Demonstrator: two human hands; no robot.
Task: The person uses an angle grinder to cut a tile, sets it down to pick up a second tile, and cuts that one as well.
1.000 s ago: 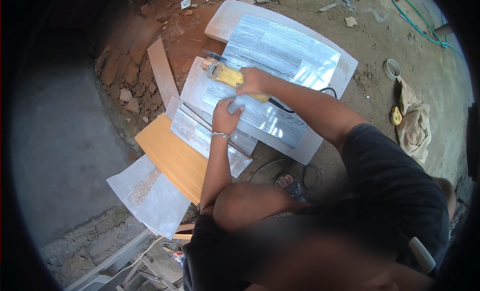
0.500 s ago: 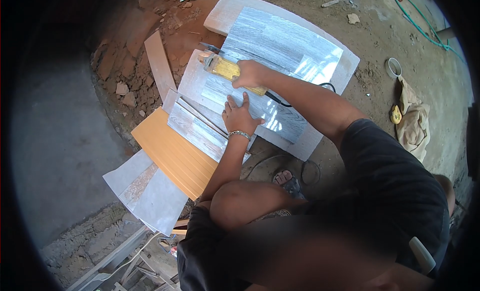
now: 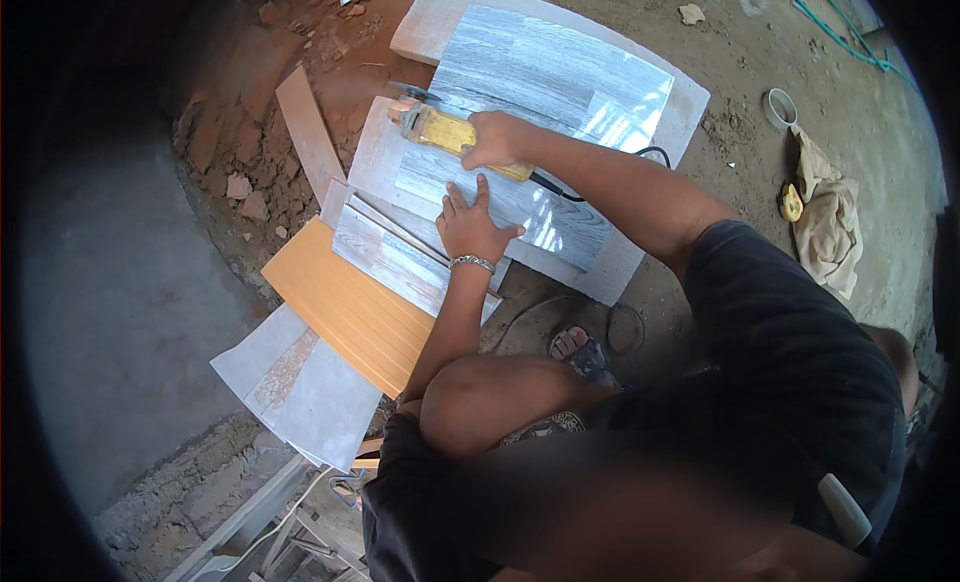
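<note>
R hand point(image 3: 497, 140) fingers clamped on 1 yellow grinder point(image 3: 445, 132), held over grey wood-grain tile point(image 3: 572, 234). L hand point(image 3: 474, 231) fingers now spread apart on tile; 1 s ago, more curled. Farther out: 1 orange panel point(image 3: 350, 307), 1 white ring point(image 3: 768, 110), 1 tan cloth point(image 3: 830, 247).

You have two hands in view, one left hand point(image 3: 474, 232) and one right hand point(image 3: 497, 140), with one bracelet point(image 3: 472, 263) and one yellow grinder point(image 3: 445, 133). Around you are one orange panel point(image 3: 345, 304), one narrow brown board point(image 3: 306, 124), one white ring point(image 3: 769, 108) and one tan cloth point(image 3: 828, 237). You cannot surely count the grey wood-patterned tiles point(image 3: 540, 67).
</note>
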